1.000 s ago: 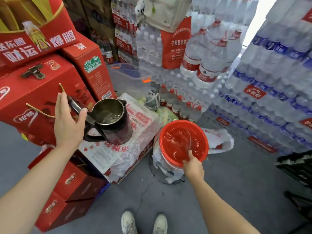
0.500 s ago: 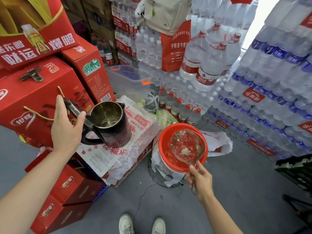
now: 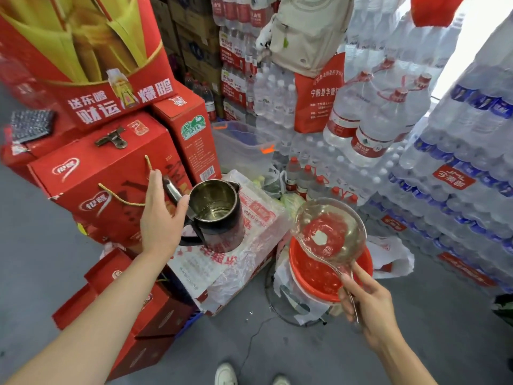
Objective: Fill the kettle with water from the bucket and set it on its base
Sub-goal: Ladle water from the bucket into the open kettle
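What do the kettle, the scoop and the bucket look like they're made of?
Kettle: shiny metal inside, probably stainless steel, since it reflects light; dark outer shell and handle, perhaps plastic.
Ladle: clear plastic, likely, as the red bucket shows through the bowl.
Bucket: glossy red rim, probably plastic.

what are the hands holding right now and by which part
The left hand holds the kettle at its handle, lid open. The right hand holds a clear ladle by its handle end, bowl above the red bucket.
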Tool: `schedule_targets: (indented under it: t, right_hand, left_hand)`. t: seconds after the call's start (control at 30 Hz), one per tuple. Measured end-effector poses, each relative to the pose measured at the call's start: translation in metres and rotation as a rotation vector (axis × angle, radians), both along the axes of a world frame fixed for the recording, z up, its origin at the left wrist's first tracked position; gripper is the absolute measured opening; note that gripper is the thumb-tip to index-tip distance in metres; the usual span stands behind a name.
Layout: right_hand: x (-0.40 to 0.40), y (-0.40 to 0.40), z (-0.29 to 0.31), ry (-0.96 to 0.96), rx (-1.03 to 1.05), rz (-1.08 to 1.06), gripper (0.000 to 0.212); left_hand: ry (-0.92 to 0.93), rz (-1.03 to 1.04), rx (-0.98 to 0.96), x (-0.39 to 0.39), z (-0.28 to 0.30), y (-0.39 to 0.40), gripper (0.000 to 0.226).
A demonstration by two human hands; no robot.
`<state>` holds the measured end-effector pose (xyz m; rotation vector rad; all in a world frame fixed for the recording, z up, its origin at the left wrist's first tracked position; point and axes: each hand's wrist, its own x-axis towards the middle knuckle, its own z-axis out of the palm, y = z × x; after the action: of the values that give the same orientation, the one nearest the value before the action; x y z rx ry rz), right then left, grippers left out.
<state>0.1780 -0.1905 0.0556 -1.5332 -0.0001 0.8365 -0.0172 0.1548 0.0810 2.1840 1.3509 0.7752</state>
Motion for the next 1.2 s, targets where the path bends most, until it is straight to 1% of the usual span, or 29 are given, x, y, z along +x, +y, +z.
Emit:
schedule_targets:
  t: [0.13,0.2,0.27,0.37,0.47,0.6,0.7,0.8,1.2]
  right_hand:
    - [-0.002,0.04,0.027,-0.029,0.054,0.086,0.046]
    - [-0.005,0.062,0.038,-0.039,0.085,0.12,0.044]
    - [-0.009,0.085,0.046,-0.024,0.114,0.156,0.046]
    - [-0.016,0.117,0.05,0.016,0.116,0.166,0.058]
    - [-0.023,0.147,0.054,0.009,0.087,0.217,0.057]
    - [-0.031,0.177,0.06,-0.046,0.019,0.269,0.054]
    - [-0.034,0.192,0.064,-0.103,-0.036,0.29,0.052]
    - [-0.034,0.203,0.059,-0.143,-0.085,0.29,0.058]
    - [-0.02,0.211,0.051,-0.31,-0.175,0.33,0.059]
  left_hand:
    - [0.01,-0.032,0.001,-0.004,0.002,0.001,0.074]
    - [0.009,-0.042,-0.006,-0.006,0.003,0.002,0.074]
    - [0.001,-0.056,-0.016,-0.006,0.005,0.003,0.074]
    - [0.008,-0.07,-0.023,-0.007,0.007,0.004,0.074]
    - [0.008,-0.081,-0.033,-0.008,0.008,0.004,0.076]
    - [-0.005,-0.106,-0.037,-0.01,0.009,0.003,0.081]
    - [0.013,-0.11,-0.025,-0.012,0.009,0.004,0.085]
    - [0.017,-0.119,-0.015,-0.013,0.008,0.005,0.088]
    - [0.02,-0.131,-0.005,-0.012,0.003,0.008,0.088]
